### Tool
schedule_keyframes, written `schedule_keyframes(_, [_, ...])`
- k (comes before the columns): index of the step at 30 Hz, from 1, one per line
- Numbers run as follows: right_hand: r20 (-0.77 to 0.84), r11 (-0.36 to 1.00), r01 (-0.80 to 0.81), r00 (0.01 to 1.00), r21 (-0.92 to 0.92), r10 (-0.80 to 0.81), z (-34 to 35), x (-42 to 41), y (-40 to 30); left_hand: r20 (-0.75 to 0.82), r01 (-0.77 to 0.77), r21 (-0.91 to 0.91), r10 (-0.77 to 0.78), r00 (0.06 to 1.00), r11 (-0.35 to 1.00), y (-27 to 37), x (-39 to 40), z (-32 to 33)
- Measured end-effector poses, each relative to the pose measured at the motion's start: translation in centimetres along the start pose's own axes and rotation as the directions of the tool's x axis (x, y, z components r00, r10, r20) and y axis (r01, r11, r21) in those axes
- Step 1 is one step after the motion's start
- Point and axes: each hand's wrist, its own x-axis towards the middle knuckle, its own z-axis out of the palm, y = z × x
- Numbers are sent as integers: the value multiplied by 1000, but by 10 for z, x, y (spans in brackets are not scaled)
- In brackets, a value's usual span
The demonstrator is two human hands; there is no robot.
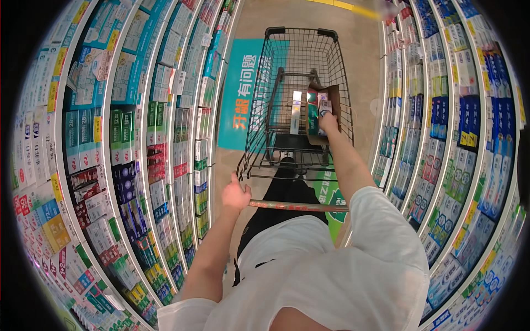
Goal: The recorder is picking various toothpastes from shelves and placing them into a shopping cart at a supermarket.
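Observation:
Before me stands a black wire shopping cart point(304, 35) with a patterned handle bar point(298, 206). My left hand point(236, 193) is at the left end of the bar, index finger and thumb stretched out; its other fingers are hidden. Reaching into the cart, my right hand point(328, 122) grips a small white carton point(325, 106) over an open brown cardboard box point(332, 93). A green carton point(312, 113) stands along that box's left side. Left of it, a slim white carton point(296, 113) lies apart in the cart.
Tall shelves of boxed goods, left shelf point(124, 107) and right shelf point(439, 120), line both sides of the aisle. A teal floor sign point(238, 93) with writing lies left of the cart. A green floor sign point(337, 207) shows under the handle.

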Motion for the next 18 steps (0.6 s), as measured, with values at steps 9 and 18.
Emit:
schedule_keyframes(9, [-57, 905, 425, 904, 15, -423, -20, -70, 30, 12, -6, -21, 6, 1000, 1000, 7, 13, -15])
schedule_keyframes(18, [-400, 864, 500, 781, -61, -480, -100, -256, 138, -11, 20, 33, -20, 1000, 999, 7, 37, -32])
